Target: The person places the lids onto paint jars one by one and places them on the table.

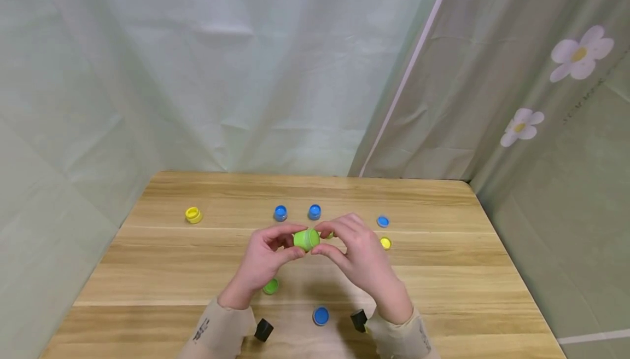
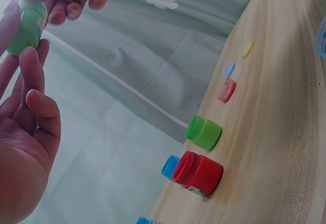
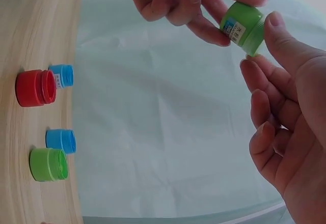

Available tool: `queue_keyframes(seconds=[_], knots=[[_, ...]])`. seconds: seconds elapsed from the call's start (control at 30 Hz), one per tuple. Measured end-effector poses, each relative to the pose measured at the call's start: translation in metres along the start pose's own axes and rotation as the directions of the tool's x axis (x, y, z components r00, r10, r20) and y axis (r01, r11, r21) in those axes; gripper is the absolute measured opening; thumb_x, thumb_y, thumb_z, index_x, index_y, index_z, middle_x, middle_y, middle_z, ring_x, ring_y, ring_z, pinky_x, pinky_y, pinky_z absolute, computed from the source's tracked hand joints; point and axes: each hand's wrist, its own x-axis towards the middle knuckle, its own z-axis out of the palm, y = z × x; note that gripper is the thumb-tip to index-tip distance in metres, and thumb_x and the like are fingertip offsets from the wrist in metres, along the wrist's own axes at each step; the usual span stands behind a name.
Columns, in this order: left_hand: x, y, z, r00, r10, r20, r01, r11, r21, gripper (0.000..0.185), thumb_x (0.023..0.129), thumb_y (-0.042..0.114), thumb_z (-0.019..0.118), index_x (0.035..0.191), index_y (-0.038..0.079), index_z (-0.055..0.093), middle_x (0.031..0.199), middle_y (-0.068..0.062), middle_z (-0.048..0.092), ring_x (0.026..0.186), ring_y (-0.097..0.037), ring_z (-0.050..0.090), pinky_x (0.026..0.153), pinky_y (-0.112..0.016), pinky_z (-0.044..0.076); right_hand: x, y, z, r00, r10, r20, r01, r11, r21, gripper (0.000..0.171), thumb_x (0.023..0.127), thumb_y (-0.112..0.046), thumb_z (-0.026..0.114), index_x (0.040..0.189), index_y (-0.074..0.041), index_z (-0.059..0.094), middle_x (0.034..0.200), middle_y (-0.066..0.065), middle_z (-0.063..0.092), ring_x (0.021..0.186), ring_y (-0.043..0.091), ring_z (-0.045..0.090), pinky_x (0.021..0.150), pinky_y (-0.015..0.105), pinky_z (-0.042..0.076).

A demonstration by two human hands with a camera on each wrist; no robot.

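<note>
The little green pot (image 1: 306, 238) is pinched between the fingertips of the left hand (image 1: 261, 260) and right hand (image 1: 361, 258), lifted off the bench (image 1: 443, 271), probably so it can be twisted; the blue lids (image 1: 280, 213) are left at 12 o'clock.

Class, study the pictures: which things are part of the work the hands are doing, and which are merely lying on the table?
In hand:
green pot, held above the table between both hands
left hand
right hand

Lying about:
yellow pot
two blue pots
blue lid
yellow lid
near blue lid
red pot
table
</note>
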Motion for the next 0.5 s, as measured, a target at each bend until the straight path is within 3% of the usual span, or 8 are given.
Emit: queue_keyframes(seconds=[0.3, 0.5], knots=[[0.0001, 0.0008, -0.0005, 1.0, 0.011, -0.006, -0.011, 1.0, -0.006, 0.034, 0.094, 0.018, 0.083, 0.126, 0.007, 0.078, 0.096, 0.006, 0.072, 0.078, -0.013, 0.058, 0.066, -0.023, 0.05, 0.0002, -0.0026, 0.001, 1.0, 0.004, 0.005, -0.004, 1.0, -0.005, 0.037, 0.1, -0.048, 0.075, 0.115, -0.014, 0.076, 0.102, -0.006, 0.073, 0.1, 0.012, 0.065, 0.082, 0.03, 0.056], [0.0009, -0.0026, 0.001, 0.997, 0.08, -0.013, -0.08, 0.997, 0.0, 0.033, 0.093, 0.015, 0.083, 0.125, 0.005, 0.078, 0.099, 0.008, 0.074, 0.073, -0.012, 0.055, 0.06, -0.022, 0.045, -0.0004, -0.0036, 0.0014, 1.0, 0.006, -0.002, -0.006, 1.0, 0.002, 0.035, 0.1, -0.048, 0.076, 0.112, -0.015, 0.076, 0.101, -0.006, 0.073, 0.099, 0.012, 0.065, 0.082, 0.031, 0.057]])
